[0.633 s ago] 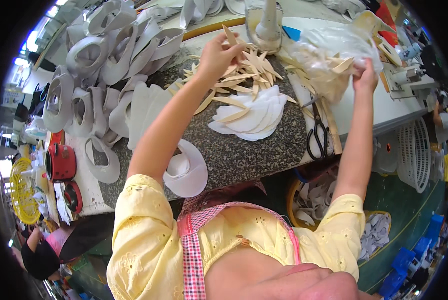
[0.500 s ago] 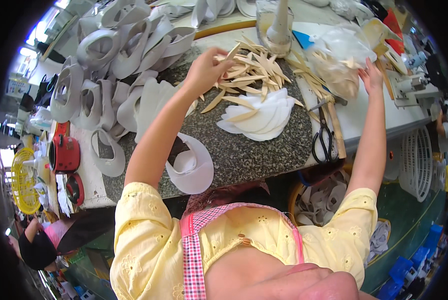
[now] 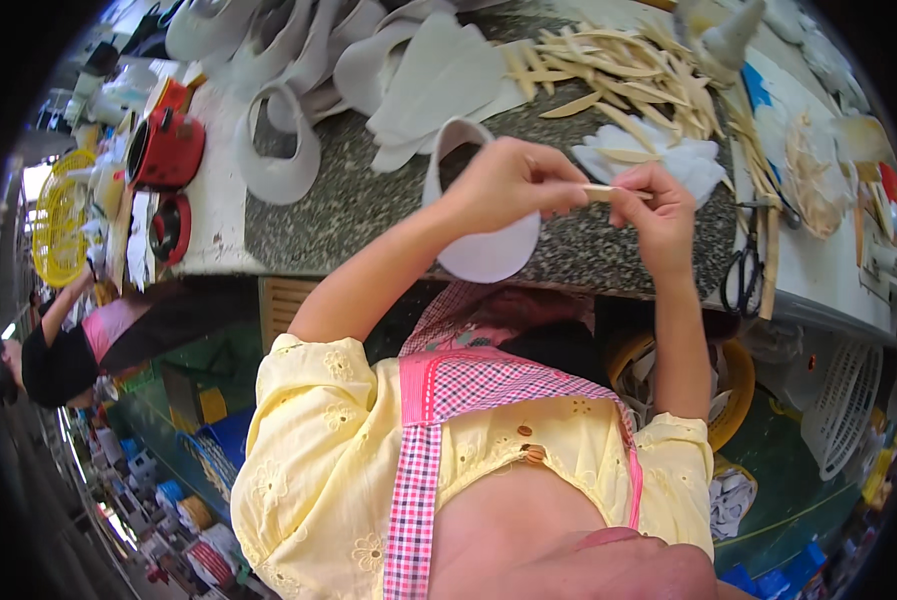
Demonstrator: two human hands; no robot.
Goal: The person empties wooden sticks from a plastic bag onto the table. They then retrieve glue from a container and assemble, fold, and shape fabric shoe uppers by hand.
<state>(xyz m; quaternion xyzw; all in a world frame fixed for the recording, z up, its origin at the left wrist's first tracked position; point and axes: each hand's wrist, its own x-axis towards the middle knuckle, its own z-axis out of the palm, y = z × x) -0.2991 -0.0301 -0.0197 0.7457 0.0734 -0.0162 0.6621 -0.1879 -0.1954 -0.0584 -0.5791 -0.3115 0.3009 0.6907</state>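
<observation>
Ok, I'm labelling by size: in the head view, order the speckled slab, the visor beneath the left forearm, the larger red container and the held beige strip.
1. Speckled slab
2. Visor, partly hidden
3. Larger red container
4. Held beige strip

The person is wearing a pale yellow, flower-embroidered cloth blouse [image 3: 313,460], its short, full sleeves [image 3: 340,385] ending well behind the left hand [image 3: 523,183] and right hand [image 3: 660,208]. Brown buttons [image 3: 534,454] are dotting its front. A pink, black and white checked fabric apron [image 3: 498,384] is overlapping it, a broad strap [image 3: 411,515] running on the left hand's side.
</observation>
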